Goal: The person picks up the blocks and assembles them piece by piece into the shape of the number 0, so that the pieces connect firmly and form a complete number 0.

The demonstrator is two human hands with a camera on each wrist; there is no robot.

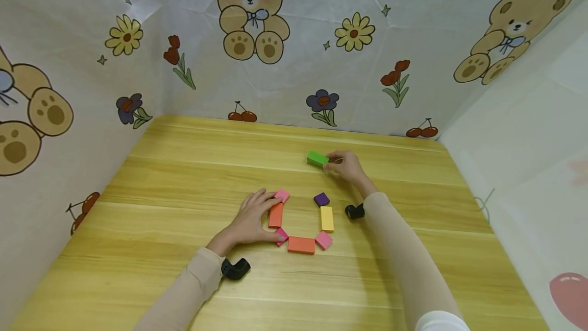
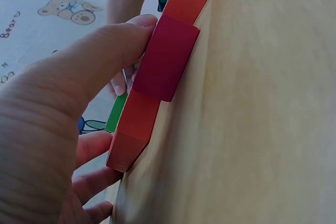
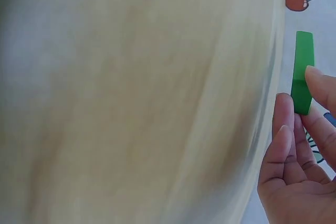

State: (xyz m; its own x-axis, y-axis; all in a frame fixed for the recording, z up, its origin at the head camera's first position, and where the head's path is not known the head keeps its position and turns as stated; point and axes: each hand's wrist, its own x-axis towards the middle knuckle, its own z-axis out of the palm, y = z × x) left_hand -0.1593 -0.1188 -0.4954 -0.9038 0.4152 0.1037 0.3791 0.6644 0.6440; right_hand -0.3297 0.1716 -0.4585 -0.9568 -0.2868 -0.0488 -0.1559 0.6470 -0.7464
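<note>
My right hand (image 1: 346, 166) pinches a green rectangular block (image 1: 317, 158) between thumb and fingers, toward the back of the table. In the right wrist view the thumb lies on one face of the green block (image 3: 302, 72). My left hand (image 1: 248, 218) spans the left side of a block outline. Its thumb touches a magenta block (image 1: 280, 237) and its index finger reaches a pink block (image 1: 282, 196); an orange-red block (image 1: 275, 215) lies between them. These fingers look extended rather than curled.
The outline's front has another orange-red block (image 1: 301, 245) and a pink block (image 1: 323, 240). On its right lie a yellow block (image 1: 326, 218) and a purple block (image 1: 321, 199). A bear-print cloth (image 1: 294, 86) rises behind the wooden table (image 1: 206, 157). Black devices (image 1: 236, 269) sit at both wrists.
</note>
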